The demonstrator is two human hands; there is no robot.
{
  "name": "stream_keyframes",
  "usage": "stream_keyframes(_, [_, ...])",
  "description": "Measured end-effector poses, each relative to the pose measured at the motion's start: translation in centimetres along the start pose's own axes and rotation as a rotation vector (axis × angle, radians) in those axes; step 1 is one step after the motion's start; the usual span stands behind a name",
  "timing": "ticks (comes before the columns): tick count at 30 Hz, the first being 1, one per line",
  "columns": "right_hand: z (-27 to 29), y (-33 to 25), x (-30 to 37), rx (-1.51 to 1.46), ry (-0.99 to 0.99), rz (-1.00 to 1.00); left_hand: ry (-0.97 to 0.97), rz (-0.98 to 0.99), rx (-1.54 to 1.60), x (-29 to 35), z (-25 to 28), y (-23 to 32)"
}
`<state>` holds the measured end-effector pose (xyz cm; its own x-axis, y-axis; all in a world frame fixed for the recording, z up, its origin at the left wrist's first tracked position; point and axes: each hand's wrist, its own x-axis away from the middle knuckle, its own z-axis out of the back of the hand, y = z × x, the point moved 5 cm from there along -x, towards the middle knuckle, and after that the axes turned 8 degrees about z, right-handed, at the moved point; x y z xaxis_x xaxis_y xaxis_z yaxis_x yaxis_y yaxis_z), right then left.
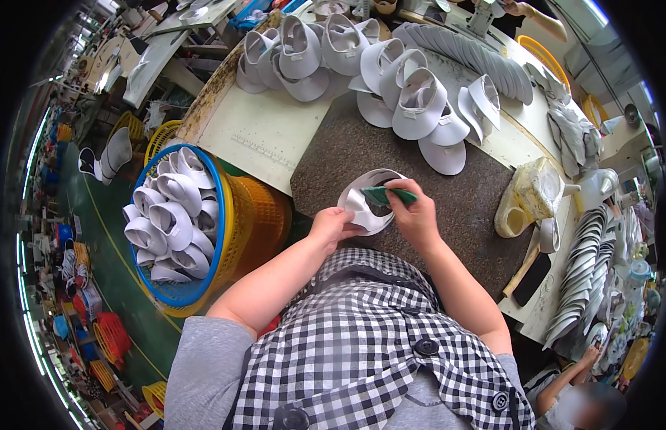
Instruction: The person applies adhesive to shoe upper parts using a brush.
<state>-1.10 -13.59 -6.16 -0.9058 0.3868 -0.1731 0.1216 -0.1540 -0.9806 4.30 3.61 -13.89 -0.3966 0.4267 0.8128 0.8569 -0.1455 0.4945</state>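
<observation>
White visor piece (pixel 365 201) sits just below the centre of the frame, held over the near edge of a dark speckled mat (pixel 462 186) that covers the middle of the worktable (pixel 254 132); it curls into a loop with its open middle facing up; the left hand (pixel 331 226) grips its lower left edge, fingers curled together around the rim, thumb side tucked under so the exact pinch cannot be told; the right hand (pixel 413 215) meets the piece from the right, fingers pressed together and pinching a green cloth (pixel 386 195) against the upper rim of the loop; both forearms enter from the lower edge, above a black-and-white checked shirt (pixel 361 344); in the upper centre of the frame a heap of finished white visors (pixel 361 72) lies on the table, touching the mat's far edge; toward the upper right a fanned row of grey curved brim blanks (pixel 469 54) runs along the table; at right, just beside the mat, stands a yellowish stained jug (pixel 530 197); further right a stack of white brim pieces (pixel 583 272) fans down the table edge; at left of the frame, beside the table, a yellow basket with a blue rim (pixel 225 215) holds more white visors, well apart from the hands; another person's arm (pixel 562 380) shows at the lower right.
</observation>
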Motion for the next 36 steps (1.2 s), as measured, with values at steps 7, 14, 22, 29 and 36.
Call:
stream_keyframes(7, [-1.2, 0.2, 0.8, 0.338, -0.471, 0.426, -0.037, -0.010, 0.185, -1.2, 1.6, -1.4])
stream_keyframes(14, [-1.0, -1.6, 0.6, 0.400, -0.482, 0.500, 0.016, -0.098, 0.182, -0.7, 1.3, -1.1])
stream_keyframes(22, [-1.0, -1.2, 0.4, 0.507, -0.653, 0.442, 0.065, -0.154, 0.169, -0.2, 0.8, -1.4])
stream_keyframes(29, [-2.1, -2.3, 0.2, 0.525, -0.717, 0.447, 0.075, -0.157, 0.144, -0.3, 1.0, -1.6])
stream_keyframes(36, [-3.1, -2.0, 0.7, 0.909, -0.803, 0.471, 0.111, -0.147, 0.091, -0.5, 1.3, -1.6])
